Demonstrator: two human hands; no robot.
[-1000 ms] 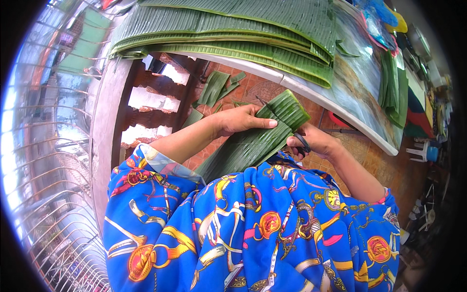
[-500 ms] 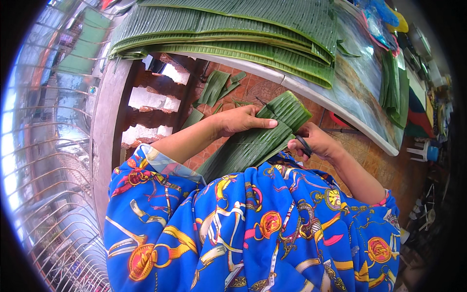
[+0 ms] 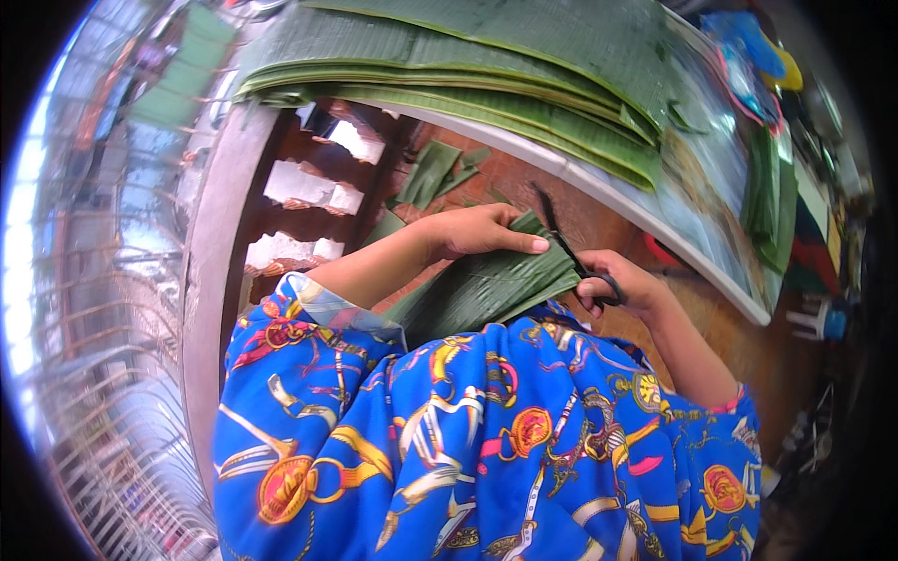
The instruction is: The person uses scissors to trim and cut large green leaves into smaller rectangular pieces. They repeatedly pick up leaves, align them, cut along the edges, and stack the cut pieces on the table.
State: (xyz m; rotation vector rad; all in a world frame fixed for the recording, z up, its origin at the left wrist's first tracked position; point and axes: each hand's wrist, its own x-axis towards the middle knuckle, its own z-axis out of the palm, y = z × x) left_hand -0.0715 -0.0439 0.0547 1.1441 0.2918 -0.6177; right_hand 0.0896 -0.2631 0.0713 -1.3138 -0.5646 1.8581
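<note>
Leaf (image 3: 500, 280) is smooth, finely ribbed, w/ slight sheen; scissors (image 3: 569, 254): blades appear metal, grips (image 3: 613, 283) plastic; shirt (image 3: 468, 430): smooth cloth, approx. matt; stack (image 3: 468, 47): ribbed, satin; tabletop (image 3: 716, 178): glossy, marble-look; bags (image 3: 744, 45): thin shiny plastic; post (image 3: 220, 215): matt, rough.

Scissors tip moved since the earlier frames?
Yes. Against the edge of the table, the tip of the scissors has shifted right and closer to that edge.
</note>
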